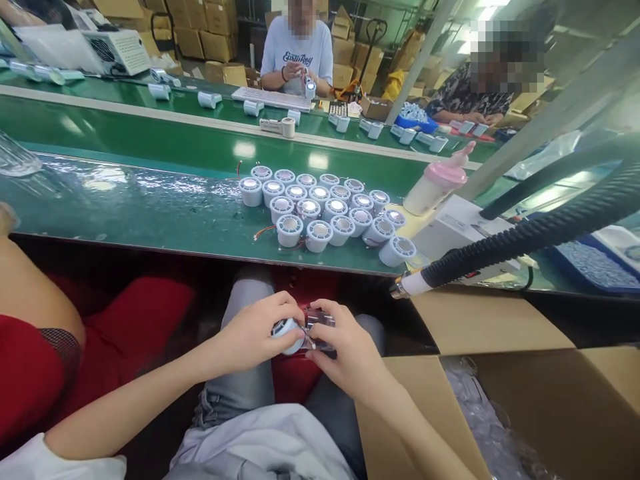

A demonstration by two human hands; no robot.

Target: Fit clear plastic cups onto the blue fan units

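Above my lap, my left hand [267,330] is closed around a light-blue round motor housing [289,337] with a slotted end. My right hand [345,340] grips a clear, dark-looking plastic cup-like part [323,320] pressed up against that housing. Small wires seem to show between the fingers, where the two parts meet; my fingers cover most of the joint. In front of me, several similar light-blue housings [319,233] stand in rows on the green bench [150,220], some with thin red wires trailing.
A flexible black hose [500,233] with a metal tip reaches in from the right. Below it, an open cardboard box [415,413] holds clear plastic parts [480,407]. A pink-lidded bottle [435,187] stands behind. Co-workers [297,53] sit across the conveyor [200,143]; another person's arm [35,287] is at left.
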